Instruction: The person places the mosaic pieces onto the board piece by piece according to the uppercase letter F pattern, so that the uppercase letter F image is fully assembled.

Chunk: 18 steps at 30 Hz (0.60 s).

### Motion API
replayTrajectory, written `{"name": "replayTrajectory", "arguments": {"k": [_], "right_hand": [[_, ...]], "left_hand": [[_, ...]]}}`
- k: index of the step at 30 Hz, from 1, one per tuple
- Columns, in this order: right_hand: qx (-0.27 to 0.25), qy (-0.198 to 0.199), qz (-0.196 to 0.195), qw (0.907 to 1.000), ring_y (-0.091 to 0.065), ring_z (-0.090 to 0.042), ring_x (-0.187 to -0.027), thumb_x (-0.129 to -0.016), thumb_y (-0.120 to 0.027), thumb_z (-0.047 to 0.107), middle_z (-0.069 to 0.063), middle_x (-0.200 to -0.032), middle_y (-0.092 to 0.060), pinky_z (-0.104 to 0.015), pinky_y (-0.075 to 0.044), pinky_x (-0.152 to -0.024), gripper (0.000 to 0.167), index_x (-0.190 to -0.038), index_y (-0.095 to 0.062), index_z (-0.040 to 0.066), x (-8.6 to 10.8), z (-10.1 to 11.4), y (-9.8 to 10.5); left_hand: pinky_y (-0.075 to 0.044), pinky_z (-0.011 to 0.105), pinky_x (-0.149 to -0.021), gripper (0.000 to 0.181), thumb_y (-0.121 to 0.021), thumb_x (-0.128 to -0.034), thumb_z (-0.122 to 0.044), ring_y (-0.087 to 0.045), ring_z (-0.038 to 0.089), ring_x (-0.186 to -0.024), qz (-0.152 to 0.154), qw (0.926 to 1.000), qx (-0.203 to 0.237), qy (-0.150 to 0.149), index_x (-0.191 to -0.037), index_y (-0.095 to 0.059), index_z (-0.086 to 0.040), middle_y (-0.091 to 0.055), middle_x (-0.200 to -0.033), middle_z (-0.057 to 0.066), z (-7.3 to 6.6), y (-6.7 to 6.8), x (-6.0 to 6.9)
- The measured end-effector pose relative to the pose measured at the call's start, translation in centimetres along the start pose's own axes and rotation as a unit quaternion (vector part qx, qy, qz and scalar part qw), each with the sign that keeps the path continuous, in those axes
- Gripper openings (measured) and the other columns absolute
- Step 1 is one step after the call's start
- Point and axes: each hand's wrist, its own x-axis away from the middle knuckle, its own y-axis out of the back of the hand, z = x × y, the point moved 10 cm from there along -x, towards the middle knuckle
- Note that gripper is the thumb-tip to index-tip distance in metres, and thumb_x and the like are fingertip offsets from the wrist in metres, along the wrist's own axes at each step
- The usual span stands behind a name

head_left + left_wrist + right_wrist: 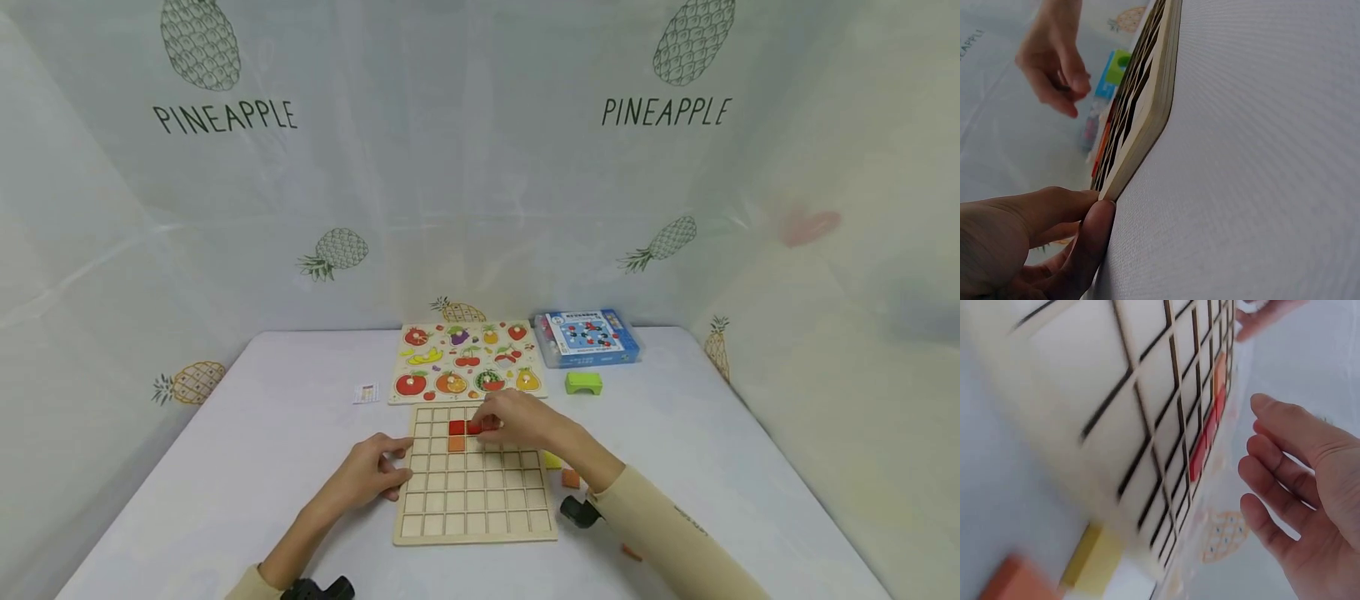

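A wooden grid board [435, 502] lies flat on the table. My left hand [372, 468] is at its left edge; in the left wrist view its thumb and forefinger pinch that edge. A row of red blocks [457, 427] sits in the upper cells, with an orange block [457, 444] just below the leftmost. Over this row is my right hand [516, 418], hiding part of it in the head view. From the right wrist view, the right hand's fingers [1275, 469] are loosely bent, apart from the red blocks [1198, 459], and nothing shows between them.
Behind the board lie a fruit puzzle [442, 365] and a blue box [592, 337]. A green arch block [583, 383] stands in front of the box. Along the board's right side are a yellow block [552, 461] and an orange block [571, 478]. A small printed card [366, 393] lies left.
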Motion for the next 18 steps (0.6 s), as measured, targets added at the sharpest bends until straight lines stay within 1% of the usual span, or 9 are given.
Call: {"name": "replayTrajectory", "arguments": {"k": [2,6,12,18], "right_hand": [[-0.005,-0.009,-0.001,0.9999,-0.06,-0.011,-0.079,-0.087,-0.075,0.024,0.002,-0.089,-0.068,-0.016,-0.049,-0.068,0.02,-0.104,-0.076,0.012,1.1,-0.7,0.6],[-0.009,-0.035,0.004,0.9993,-0.059,-0.009,-0.08,-0.088,-0.074,0.025,0.007,-0.088,-0.066,-0.017,-0.05,-0.069,0.02,-0.105,-0.076,0.013,3.5,-2.3,1.2],[-0.021,-0.064,0.015,0.9976,-0.059,-0.01,-0.078,-0.087,-0.075,0.02,0.01,-0.085,-0.065,-0.018,-0.049,-0.068,0.018,-0.103,-0.076,0.013,7.4,-4.1,1.3],[-0.023,-0.099,0.026,0.9945,-0.058,-0.008,-0.078,-0.084,-0.078,0.025,0.013,-0.086,-0.065,-0.018,-0.05,-0.068,0.021,-0.103,-0.076,0.016,11.2,-5.6,1.1]], "left_hand": [[-0.05,0.019,-0.049,0.05,-0.075,-0.0839,-0.009,-0.057,0.006,-0.056,-0.002,1.0,-0.006,-0.001,-0.131,-0.061,0.002,-0.059,-0.101,0.012,-0.1,0.1,0.0],[-0.05,0.02,-0.049,0.05,-0.074,-0.0845,-0.008,-0.058,0.006,-0.055,0.002,1.0,-0.001,0.0,-0.132,-0.06,0.002,-0.059,-0.102,0.013,0.0,0.0,-0.1],[-0.051,0.02,-0.049,0.05,-0.075,-0.0843,-0.008,-0.059,0.007,-0.056,0.003,1.0,0.002,0.007,-0.131,-0.06,0.003,-0.058,-0.102,0.013,0.2,0.0,-0.2],[-0.051,0.02,-0.05,0.051,-0.075,-0.0842,-0.008,-0.058,0.007,-0.057,0.004,0.9999,0.004,0.014,-0.132,-0.059,0.002,-0.058,-0.102,0.012,0.4,-0.1,-0.1]]}}
